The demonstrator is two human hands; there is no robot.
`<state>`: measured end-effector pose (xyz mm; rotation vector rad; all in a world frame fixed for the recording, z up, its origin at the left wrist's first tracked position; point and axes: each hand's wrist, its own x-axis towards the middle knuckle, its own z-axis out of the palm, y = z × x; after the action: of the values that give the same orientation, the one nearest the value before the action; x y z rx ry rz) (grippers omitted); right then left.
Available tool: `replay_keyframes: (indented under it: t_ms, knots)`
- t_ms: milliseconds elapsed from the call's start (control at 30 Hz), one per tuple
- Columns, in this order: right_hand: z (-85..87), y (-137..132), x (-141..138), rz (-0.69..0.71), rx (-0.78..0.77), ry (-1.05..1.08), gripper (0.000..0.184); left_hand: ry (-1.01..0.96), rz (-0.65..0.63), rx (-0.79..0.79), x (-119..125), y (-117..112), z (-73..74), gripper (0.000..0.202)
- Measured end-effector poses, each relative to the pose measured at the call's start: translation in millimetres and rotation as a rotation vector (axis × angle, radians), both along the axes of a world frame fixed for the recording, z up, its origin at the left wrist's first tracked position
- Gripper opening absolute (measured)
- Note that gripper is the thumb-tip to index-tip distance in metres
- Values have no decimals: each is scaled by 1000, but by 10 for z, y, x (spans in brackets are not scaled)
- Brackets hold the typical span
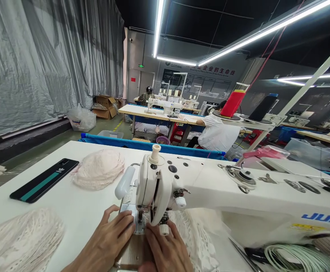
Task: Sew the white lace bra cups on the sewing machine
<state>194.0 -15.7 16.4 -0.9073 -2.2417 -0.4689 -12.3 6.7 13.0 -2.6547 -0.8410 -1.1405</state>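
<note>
My left hand (110, 238) lies on the metal plate of a white sewing machine (199, 185), left of the presser foot (140, 217). Its fingers are bent a little and apart, holding nothing I can see. My right hand (169, 249) rests just right of the needle area with fingers reaching forward, open against cream lace fabric (201, 241). The machine head and a white tension knob (164, 229) partly hide its fingertips. The lace spreads under the machine arm, beside my right hand.
A folded lace bundle (99, 169) and a black phone (44, 180) lie on the white table, with more lace (26, 240) at front left. Scissors (244, 253) and a pale green cord coil (298, 258) lie right. A co-worker in white (220, 132) sits ahead.
</note>
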Motion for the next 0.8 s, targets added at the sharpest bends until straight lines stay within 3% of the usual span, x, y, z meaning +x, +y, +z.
replay_keyframes:
  t_ms: [100,200,267,367,433,500,633,700,800]
  knots:
    - [-18,0,30,-75,-40,-56,55,-40,-5,-9,-7,2,14,23]
    - [-50,6,3,-136,-123,22,33,-67,-20,21,-29,9,6,24]
    - [-29,6,-9,-102,-219,47,14,-73,-11,51,-59,-7,10,30]
    - [150,-51,40,12,-336,44,22,0,45,-58,-131,-100,62,49]
    - [375,-143,120,110,-523,122,19,41,11,-313,-184,-215,131,61]
    - [637,-264,219,193,-863,309,17,-19,-61,-699,-216,-362,223,67]
    - [1022,-542,369,362,-1425,600,29,-422,-220,-1382,-166,-724,446,46]
    - [1080,-700,365,416,-1567,602,33,-602,-353,-1560,-107,-936,553,43]
    - [1033,-951,242,407,-1543,470,36,-756,-437,-1624,-45,-1264,655,46]
